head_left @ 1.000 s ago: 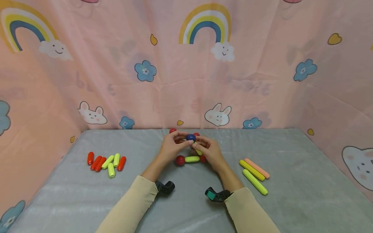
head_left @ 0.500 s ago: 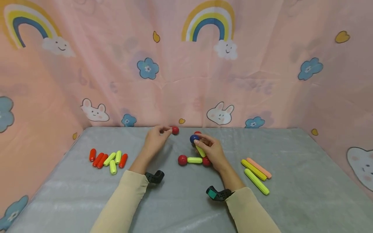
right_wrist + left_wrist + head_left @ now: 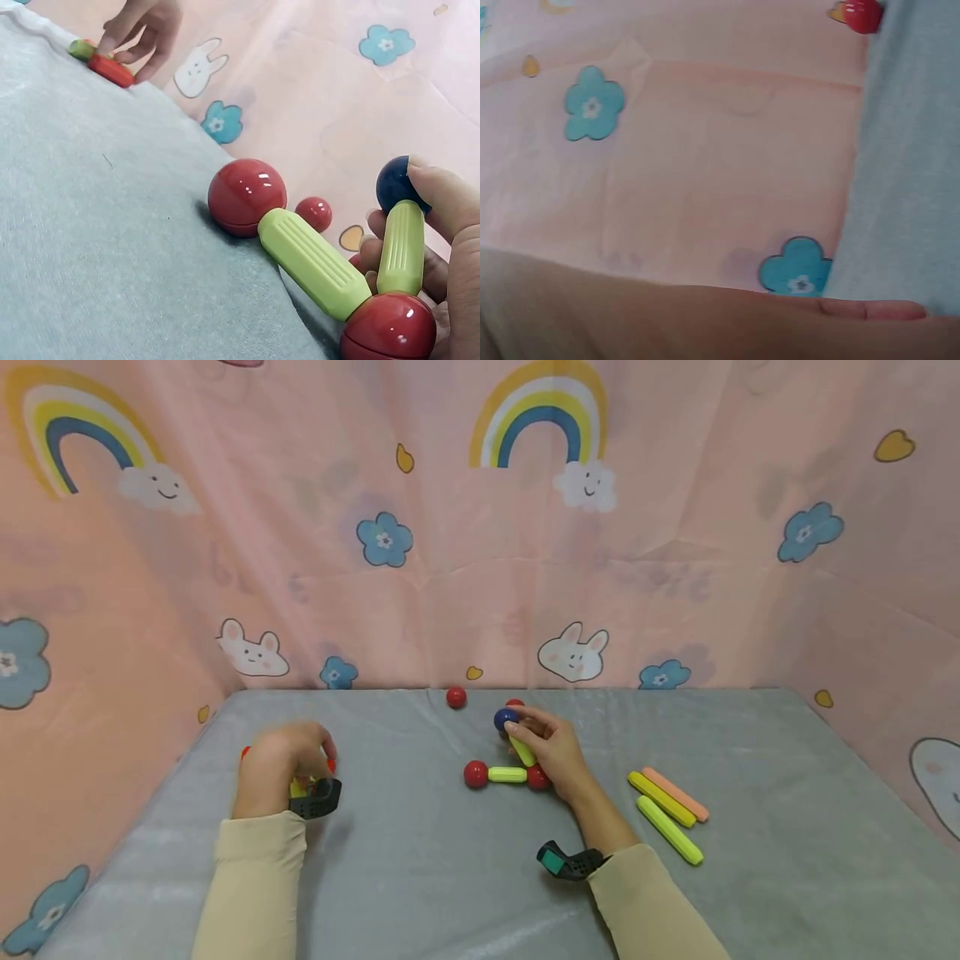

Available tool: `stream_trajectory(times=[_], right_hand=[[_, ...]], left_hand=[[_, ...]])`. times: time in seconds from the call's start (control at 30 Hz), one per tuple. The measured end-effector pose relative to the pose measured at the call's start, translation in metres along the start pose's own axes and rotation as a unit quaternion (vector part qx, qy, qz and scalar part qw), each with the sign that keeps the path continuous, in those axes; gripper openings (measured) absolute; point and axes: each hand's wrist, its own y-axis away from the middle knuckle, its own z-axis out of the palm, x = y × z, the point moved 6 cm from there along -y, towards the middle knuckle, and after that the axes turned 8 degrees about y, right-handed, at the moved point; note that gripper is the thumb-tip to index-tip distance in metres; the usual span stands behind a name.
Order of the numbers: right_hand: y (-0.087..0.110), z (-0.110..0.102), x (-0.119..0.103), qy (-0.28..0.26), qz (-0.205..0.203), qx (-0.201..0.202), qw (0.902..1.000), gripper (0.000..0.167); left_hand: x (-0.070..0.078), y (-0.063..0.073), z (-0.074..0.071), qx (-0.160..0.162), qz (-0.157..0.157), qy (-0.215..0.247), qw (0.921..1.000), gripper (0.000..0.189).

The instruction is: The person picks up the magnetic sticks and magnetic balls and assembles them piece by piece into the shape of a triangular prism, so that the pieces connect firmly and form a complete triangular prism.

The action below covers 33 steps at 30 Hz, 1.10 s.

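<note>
My right hand [image 3: 555, 752] holds a blue ball [image 3: 506, 719], thumb against its side and fingers behind. Below the ball a short green stick [image 3: 403, 247] slants down to a red ball [image 3: 388, 330]. From that red ball another green stick [image 3: 507, 774] runs along the table to a second red ball [image 3: 476, 774]. At the left, my left hand [image 3: 281, 756] reaches down over the pile of short sticks and covers most of them in the head view. The right wrist view shows its spread fingers at a red stick [image 3: 112, 71] and a green stick [image 3: 81, 49].
A loose red ball [image 3: 456, 697] lies at the table's back edge. Another red ball [image 3: 515, 702] shows partly behind my right hand. Three longer sticks, orange [image 3: 677, 793], yellow [image 3: 662, 799] and green [image 3: 670, 831], lie at the right. A printed curtain [image 3: 450, 610] hangs behind.
My left hand has left the blue ball, passed the loose red ball at the back and swung left to the short sticks. The right hand still holds the blue ball.
</note>
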Motion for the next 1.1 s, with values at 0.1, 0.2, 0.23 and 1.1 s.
stream_trajectory(times=[0.1, 0.2, 0.23, 1.1], right_hand=[[0.001, 0.000, 0.000, 0.001, 0.000, -0.001, 1.0000, 0.039], [0.001, 0.001, 0.000, -0.001, 0.001, -0.004, 1.0000, 0.038], [0.001, 0.001, 0.000, -0.001, 0.001, -0.005, 1.0000, 0.038], [0.002, 0.000, -0.001, 0.000, 0.000, -0.006, 1.0000, 0.038]], left_hand=[[-0.002, -0.006, 0.005, 0.010, -0.009, 0.022, 0.9997, 0.015], [-0.004, -0.009, 0.007, 0.024, -0.024, 0.049, 0.9982, 0.018], [-0.005, -0.009, 0.007, 0.027, -0.029, 0.049, 0.9980, 0.021], [0.041, -0.031, 0.021, -0.002, 0.145, 0.074, 0.9866, 0.044]])
